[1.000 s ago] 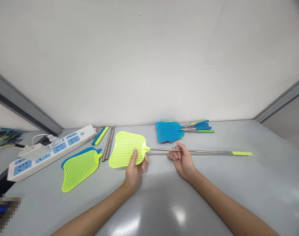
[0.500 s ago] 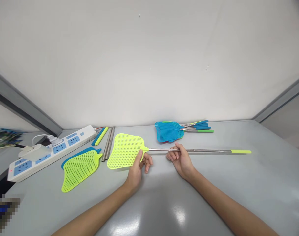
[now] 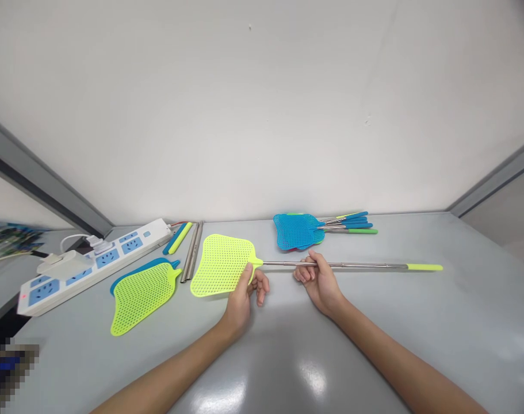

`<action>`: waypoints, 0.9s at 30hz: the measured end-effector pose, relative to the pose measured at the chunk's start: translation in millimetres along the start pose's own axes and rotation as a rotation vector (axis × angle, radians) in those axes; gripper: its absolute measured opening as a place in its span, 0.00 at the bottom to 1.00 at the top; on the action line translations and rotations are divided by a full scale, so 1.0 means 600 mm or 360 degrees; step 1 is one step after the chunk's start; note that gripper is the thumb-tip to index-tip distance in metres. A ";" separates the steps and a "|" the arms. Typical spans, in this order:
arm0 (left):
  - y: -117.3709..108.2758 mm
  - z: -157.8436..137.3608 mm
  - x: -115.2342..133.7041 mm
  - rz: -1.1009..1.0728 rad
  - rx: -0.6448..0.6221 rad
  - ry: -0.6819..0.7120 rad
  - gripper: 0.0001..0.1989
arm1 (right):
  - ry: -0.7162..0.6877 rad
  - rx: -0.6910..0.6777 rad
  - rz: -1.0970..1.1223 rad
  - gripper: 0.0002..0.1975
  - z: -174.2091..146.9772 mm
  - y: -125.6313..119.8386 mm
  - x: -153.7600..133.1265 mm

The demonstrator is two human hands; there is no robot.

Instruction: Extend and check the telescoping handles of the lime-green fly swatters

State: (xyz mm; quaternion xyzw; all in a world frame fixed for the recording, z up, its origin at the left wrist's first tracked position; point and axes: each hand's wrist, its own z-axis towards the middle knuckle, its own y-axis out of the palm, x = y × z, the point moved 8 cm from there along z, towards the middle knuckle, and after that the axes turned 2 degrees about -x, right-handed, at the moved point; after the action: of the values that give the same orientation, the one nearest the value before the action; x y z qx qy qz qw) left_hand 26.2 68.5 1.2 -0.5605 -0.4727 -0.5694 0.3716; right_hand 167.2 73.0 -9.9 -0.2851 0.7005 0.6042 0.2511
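A: Where's the yellow fly swatter (image 3: 227,263) just now?

B: Lifted a little over the grey tabletop (image 3: 374,322), lying crosswise in front of the person. The left hand (image 3: 244,290) pinches the mesh head at its corner by the neck, thumb on top, with the other fingers loosely curled. The right hand (image 3: 317,279) is wrapped around the metal telescopic rod (image 3: 356,265) not far from the head; the rod runs well out to the right and ends in a yellow grip (image 3: 424,267).

A: How would it handle?

B: Light, I'd judge. The perforated plastic head looks thin and bendy, so a pinch near the stiff neck controls it better than one at the far edge. The polished rod looks slippery and, drawn out this long, likely whippy at the tip, so a full-fingered hold suits it.

A: Anything close by?

B: Loose yellow and blue swatter heads (image 3: 143,293) to the left, spare rods (image 3: 191,259), a power strip (image 3: 93,264), and a pile of assembled swatters (image 3: 313,229) behind.
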 end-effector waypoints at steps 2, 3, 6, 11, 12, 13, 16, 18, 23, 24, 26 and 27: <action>0.001 0.000 0.002 0.0001 0.0006 0.0008 0.26 | -0.0007 0.0001 -0.0005 0.23 0.000 0.000 0.000; 0.001 0.000 0.002 0.0003 0.0010 0.0009 0.26 | -0.0011 0.0000 -0.0014 0.23 0.000 -0.001 0.000; 0.001 0.000 0.002 0.0023 0.0014 0.0000 0.26 | -0.0011 -0.0001 -0.0047 0.23 0.000 -0.001 -0.001; 0.000 0.001 0.000 0.0029 0.0005 0.0003 0.26 | -0.0008 0.0000 -0.0051 0.23 0.000 -0.002 -0.001; 0.000 0.001 0.000 0.0024 0.0001 0.0005 0.26 | -0.0007 -0.0001 -0.0044 0.23 0.000 -0.002 -0.001; 0.000 0.002 0.000 0.0018 0.0002 0.0010 0.26 | -0.0007 -0.0002 -0.0038 0.23 0.000 -0.002 -0.001; 0.000 0.002 0.000 0.0021 0.0011 0.0010 0.26 | -0.0006 -0.0001 -0.0029 0.23 0.000 -0.002 0.000; 0.000 0.001 0.000 0.0036 0.0023 0.0000 0.26 | -0.0005 0.0003 -0.0038 0.23 0.000 -0.002 0.000; 0.001 0.000 0.002 0.0026 0.0009 0.0018 0.25 | -0.0019 -0.0007 -0.0055 0.23 0.001 -0.004 0.001; 0.001 0.000 0.002 0.0016 0.0006 0.0026 0.25 | -0.0018 -0.0012 -0.0055 0.23 0.002 -0.004 0.001; 0.001 0.001 0.002 -0.0003 0.0010 0.0039 0.25 | -0.0011 -0.0017 -0.0047 0.23 0.002 -0.004 0.002; 0.001 0.001 0.002 -0.0010 0.0009 0.0045 0.25 | -0.0007 -0.0017 -0.0038 0.23 0.002 -0.004 0.003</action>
State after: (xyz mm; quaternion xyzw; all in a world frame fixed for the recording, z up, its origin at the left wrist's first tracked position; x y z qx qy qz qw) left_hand 26.7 69.2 2.2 -0.5499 -0.4708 -0.5770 0.3782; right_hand 167.9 73.9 -13.0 -0.2933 0.6932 0.6056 0.2584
